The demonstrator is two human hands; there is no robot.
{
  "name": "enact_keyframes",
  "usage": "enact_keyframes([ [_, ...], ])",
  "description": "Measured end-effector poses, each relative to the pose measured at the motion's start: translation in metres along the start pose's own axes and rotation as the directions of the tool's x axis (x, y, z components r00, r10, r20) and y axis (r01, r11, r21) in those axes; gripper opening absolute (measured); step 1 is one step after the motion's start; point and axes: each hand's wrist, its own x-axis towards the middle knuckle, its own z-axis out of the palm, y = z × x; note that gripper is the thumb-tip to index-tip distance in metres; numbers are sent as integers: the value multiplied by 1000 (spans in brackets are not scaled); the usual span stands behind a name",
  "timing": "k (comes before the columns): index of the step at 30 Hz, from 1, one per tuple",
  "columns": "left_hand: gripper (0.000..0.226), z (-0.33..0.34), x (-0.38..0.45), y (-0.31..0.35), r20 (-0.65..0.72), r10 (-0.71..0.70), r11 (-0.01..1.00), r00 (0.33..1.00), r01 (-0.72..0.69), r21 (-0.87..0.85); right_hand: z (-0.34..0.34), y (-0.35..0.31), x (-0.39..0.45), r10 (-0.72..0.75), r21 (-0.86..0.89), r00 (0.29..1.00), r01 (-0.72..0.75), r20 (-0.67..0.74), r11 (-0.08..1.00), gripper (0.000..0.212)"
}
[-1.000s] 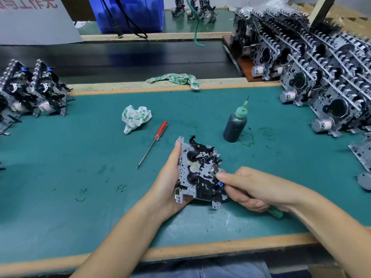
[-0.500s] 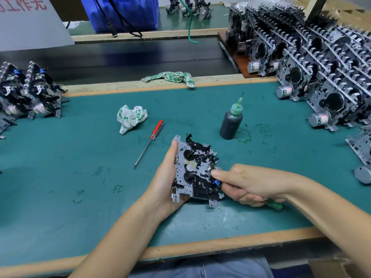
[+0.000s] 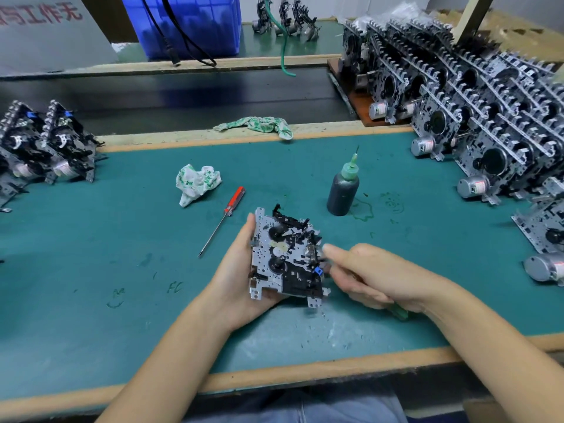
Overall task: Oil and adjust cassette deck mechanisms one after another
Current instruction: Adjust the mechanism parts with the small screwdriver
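A: Now, item one?
B: Deck (image 3: 287, 254), one unit. Held above the green desk (image 3: 91, 254), near its front edge, mechanism side up. Left hand (image 3: 241, 279) cups it from beneath, thumb along the left edge of the plate.

A: Right hand (image 3: 375, 276)?
B: Fingers curled round a green-handled tool (image 3: 399, 312); only the handle end shows behind the palm. Index fingertip sits at the deck's right edge, beside a blue part (image 3: 318, 271). Tool tip hidden.

A: Loose items?
B: Oil bottle (image 3: 343, 187), dark, green nozzle, upright, just beyond the deck. Red screwdriver (image 3: 221, 221) lying flat, left of the deck. Crumpled rag (image 3: 197, 183) beyond the screwdriver. Second rag (image 3: 256, 125) draped on the desk's far edge.

A: Stock?
B: Decks in rows (image 3: 488, 117), standing on edge, right side. Smaller group (image 3: 45, 145), far left. Blue crate (image 3: 189, 22) at the back.
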Motion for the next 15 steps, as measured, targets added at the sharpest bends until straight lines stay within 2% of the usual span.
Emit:
enact_keyframes([
  [3,80,2,-7,2,66,-31,990,997,40,-134,-7,7,-3,-31,335,995,61,-95,940,44],
  [6,89,8,-11,6,146,-11,949,989,56,-310,-12,11,-2,-67,489,992,111,-108,865,26],
  [9,94,12,-12,9,205,-9,921,979,89,-380,-15,11,-1,-66,553,992,116,-110,825,23],
  [15,99,12,-12,9,235,-2,933,972,86,-350,-14,12,-4,-58,547,987,130,-147,827,24],
])
